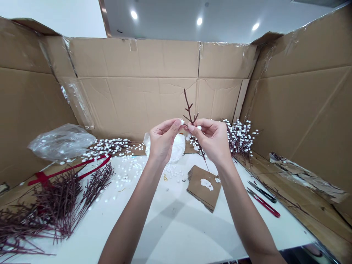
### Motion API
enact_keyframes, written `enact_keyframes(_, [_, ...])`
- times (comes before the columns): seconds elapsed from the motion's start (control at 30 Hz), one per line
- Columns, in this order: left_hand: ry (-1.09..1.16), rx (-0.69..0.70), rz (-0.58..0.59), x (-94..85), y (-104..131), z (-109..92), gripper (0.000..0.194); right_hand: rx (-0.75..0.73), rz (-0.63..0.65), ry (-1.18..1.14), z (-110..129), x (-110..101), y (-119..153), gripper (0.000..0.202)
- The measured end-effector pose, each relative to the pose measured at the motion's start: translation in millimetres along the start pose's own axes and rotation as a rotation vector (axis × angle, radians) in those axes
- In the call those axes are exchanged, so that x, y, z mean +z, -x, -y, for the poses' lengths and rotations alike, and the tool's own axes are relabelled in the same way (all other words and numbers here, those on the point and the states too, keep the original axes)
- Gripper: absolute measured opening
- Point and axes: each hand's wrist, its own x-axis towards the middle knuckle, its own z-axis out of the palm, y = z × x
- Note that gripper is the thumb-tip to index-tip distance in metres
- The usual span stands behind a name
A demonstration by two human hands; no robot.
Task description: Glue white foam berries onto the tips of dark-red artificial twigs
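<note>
Both of my hands are raised over the far middle of the table. My left hand [164, 141] pinches a small white ball [182, 122] at the tip of a side twig. My right hand [213, 139] is closed around a dark brown branch [188, 104], whose bare forked top points up and whose thin stem hangs below. Another white ball [199, 128] shows by my right thumb. Under the stem lies a piece of cardboard [203, 198] with a white smear [206, 184] on it.
Bare brown branches [63, 201] with a red ribbon [95, 167] lie at left. White-balled branches [240, 137] stand at back right. Two pairs of snips, black [262, 191] and red [264, 203], lie at right. Loose white balls [123, 176] are scattered. Cardboard walls [123, 99] surround the table.
</note>
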Motion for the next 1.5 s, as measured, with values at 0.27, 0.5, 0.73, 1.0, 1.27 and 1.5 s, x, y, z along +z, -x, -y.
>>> enact_keyframes(0.27, [0.01, 0.029, -0.03, 5.1, 3.3, 0.3, 0.014, -0.05, -0.055, 0.03, -1.0, 3.3, 2.5, 0.014])
enact_keyframes(0.5, [0.008, 0.057, -0.051, 8.6, 5.4, 1.0, 0.013, -0.12, -0.093, 0.099, -3.5, 4.9, 3.2, 0.012])
enact_keyframes(0.73, [-0.036, 0.113, -0.073, 10.9, 8.1, 2.9, 0.009, -0.156, -0.123, 0.114, -4.2, 8.0, 5.1, 0.01])
enact_keyframes(1.0, [-0.052, 0.141, -0.012, 9.8, 9.8, 4.7, 0.006, -0.164, -0.161, 0.131, -4.2, 10.7, 6.0, 0.006])
enact_keyframes(1.27, [-0.113, 0.165, -0.032, 9.6, 11.6, 10.2, 0.008, -0.16, -0.173, 0.149, -5.6, 10.5, 5.6, 0.008])
enact_keyframes(1.5, [-0.098, 0.084, -0.017, 7.3, 7.2, 6.2, 0.013, -0.039, -0.1, 0.017, -4.9, 3.4, -1.7, 0.012])
